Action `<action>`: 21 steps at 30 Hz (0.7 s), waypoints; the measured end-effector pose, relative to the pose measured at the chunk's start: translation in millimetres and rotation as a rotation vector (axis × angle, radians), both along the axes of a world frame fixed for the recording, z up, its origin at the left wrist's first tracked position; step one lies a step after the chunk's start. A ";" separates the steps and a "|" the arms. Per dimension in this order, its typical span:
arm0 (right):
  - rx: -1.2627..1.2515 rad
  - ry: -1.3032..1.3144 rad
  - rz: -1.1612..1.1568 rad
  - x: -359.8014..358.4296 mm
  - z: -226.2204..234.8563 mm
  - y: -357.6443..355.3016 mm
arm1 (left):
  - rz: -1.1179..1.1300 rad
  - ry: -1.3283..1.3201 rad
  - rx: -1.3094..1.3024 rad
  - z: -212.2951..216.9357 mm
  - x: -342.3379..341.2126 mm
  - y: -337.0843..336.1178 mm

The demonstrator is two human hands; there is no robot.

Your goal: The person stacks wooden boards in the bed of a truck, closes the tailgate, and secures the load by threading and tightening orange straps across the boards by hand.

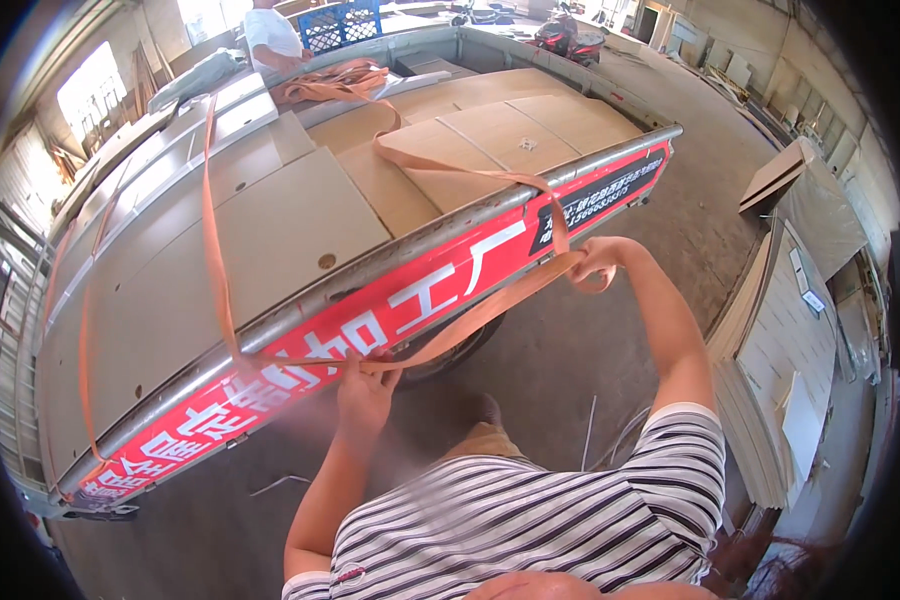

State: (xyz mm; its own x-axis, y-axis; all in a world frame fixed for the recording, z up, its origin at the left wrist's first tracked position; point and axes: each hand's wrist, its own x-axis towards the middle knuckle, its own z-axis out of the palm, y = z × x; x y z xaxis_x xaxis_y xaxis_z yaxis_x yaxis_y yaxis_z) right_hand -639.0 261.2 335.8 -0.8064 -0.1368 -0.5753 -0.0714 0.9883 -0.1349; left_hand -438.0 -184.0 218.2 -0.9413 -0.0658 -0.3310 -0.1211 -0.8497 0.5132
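Note:
An orange strap (480, 312) runs between my two hands along the outside of a truck bed's red side panel (450, 275). My left hand (365, 395) is closed on the strap beside the panel. Farther right, my right hand (600, 262) grips the strap near the panel's lower edge, where a loop hangs from the fingers. From there the strap goes up over the metal rail (470, 212) and across the load. Grey boards (280, 215) and light brown wooden boards (515, 135) lie flat in the bed. Other lengths of strap cross the grey boards at the left.
A bundle of orange strap (335, 80) lies on the load near another person (273, 40) at the far side. Stacked panels (770, 380) lean at my right. A red motorbike (570, 38) stands beyond the truck. A wheel (455, 350) shows below the panel.

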 end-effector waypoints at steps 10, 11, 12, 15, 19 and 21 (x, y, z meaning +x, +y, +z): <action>-0.175 0.646 0.271 -106.9 -85.4 -25.7 | -0.009 -0.038 -0.139 -41.1 -133.0 118.4; -0.188 0.646 0.284 -108.0 -89.0 -29.9 | 0.000 -0.076 -0.110 -40.6 -144.8 130.3; -0.313 0.626 0.156 -112.0 -92.9 -32.8 | -0.035 -0.074 -0.205 -38.2 -154.3 142.1; -0.499 0.661 0.023 -122.0 -122.8 -21.3 | -0.029 -0.151 -0.211 -30.1 -178.9 169.2; -0.832 1.069 0.128 -132.0 -111.6 -20.8 | -0.105 -0.164 -0.328 -9.6 -192.3 194.6; -1.035 1.139 0.140 -127.6 -115.8 -16.4 | -0.158 -0.155 -0.409 -7.4 -197.5 203.2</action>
State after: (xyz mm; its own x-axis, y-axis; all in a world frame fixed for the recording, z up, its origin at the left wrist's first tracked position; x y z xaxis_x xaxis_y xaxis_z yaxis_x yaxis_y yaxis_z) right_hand -766.6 244.8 220.1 -0.6846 -0.1840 0.7053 -0.6895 0.4772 -0.5448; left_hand -635.5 19.2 210.8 -0.8917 -0.0799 -0.4455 -0.3348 -0.5461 0.7679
